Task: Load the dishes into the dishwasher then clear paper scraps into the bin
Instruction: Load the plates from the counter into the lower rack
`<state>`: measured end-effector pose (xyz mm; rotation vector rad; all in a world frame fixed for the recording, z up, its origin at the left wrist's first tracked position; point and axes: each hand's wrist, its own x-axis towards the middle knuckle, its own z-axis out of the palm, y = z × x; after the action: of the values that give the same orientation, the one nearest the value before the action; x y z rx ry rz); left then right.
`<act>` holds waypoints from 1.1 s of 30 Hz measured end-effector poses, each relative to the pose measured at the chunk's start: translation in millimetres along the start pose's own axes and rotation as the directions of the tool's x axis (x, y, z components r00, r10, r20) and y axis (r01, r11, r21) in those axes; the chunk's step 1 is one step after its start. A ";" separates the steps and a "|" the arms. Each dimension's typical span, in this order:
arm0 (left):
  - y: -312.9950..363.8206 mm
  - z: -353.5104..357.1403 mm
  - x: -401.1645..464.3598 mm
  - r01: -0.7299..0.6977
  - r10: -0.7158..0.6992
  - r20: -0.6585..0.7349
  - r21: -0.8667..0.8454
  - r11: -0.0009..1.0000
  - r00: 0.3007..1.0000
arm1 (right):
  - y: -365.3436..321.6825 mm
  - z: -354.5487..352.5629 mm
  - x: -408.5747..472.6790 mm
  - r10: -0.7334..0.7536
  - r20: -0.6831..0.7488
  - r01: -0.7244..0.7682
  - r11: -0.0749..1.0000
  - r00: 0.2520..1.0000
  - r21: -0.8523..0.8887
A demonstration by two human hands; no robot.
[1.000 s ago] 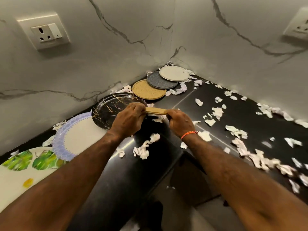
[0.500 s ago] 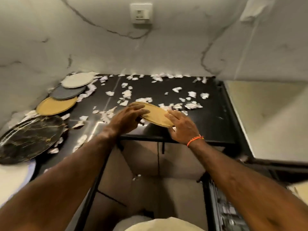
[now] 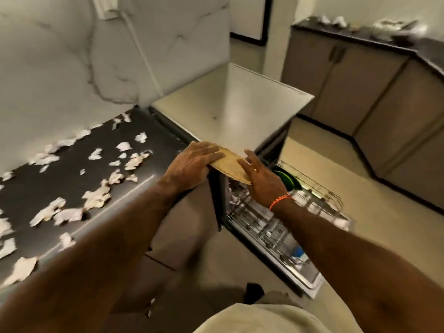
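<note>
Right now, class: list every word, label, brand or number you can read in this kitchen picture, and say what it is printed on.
None can be read.
The yellow plate, held between the left hand and right hand, shows no print.
The dishwasher rack and the paper scraps are motion-blurred; no lettering shows.
</note>
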<state>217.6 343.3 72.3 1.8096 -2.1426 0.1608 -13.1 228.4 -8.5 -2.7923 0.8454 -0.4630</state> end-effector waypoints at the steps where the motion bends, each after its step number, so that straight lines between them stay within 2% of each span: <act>1: 9.8 6.8 17.6 -0.048 0.049 0.027 -0.030 0.998 0.998 | 13.0 -2.6 -12.3 0.059 -0.020 -0.059 0.998 0.998 0.010; 4: 37.1 29.5 64.2 -0.137 0.152 0.158 -0.100 0.985 0.976 | 52.6 -5.0 -47.1 0.159 -0.028 -0.158 0.987 0.987 0.036; 7: 58.2 60.2 105.2 -0.183 0.213 0.260 -0.134 0.974 0.942 | 87.6 -9.5 -71.2 0.314 0.044 -0.316 0.946 0.948 0.064; 9: 69.9 83.8 126.1 -0.189 0.226 0.321 -0.142 0.972 0.920 | 106.9 -7.7 -81.3 0.390 0.092 -0.397 0.915 0.916 0.074; 12: 75.5 128.1 150.8 -0.175 0.213 0.392 -0.132 0.976 0.895 | 134.5 7.8 -90.4 0.425 0.135 -0.440 0.892 0.895 0.106; 16: 69.4 189.1 158.7 -0.082 0.139 0.460 -0.143 0.986 0.877 | 160.9 55.2 -100.4 0.493 0.204 -0.525 0.837 0.845 0.154; 19: 59.5 237.3 154.0 0.006 0.086 0.534 -0.168 0.986 0.841 | 175.8 100.6 -103.3 0.569 0.264 -0.623 0.751 0.779 0.219; 23: 31.3 315.8 141.6 0.169 0.016 0.615 -0.243 0.955 0.789 | 196.3 171.8 -100.5 0.597 0.312 -0.670 0.697 0.739 0.256; 27: 6.8 407.6 129.8 0.234 0.017 0.667 -0.284 0.930 0.745 | 219.1 256.5 -91.3 0.640 0.357 -0.731 0.626 0.681 0.272; 33: -26.3 491.9 107.9 0.335 -0.062 0.689 -0.270 0.903 0.722 | 238.8 342.2 -78.8 0.644 0.443 -0.782 0.532 0.623 0.326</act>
<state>141.3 92.1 -358.2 2.0212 -2.1339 -1.0530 -77.6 107.0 -410.3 -1.7374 1.4580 -0.1021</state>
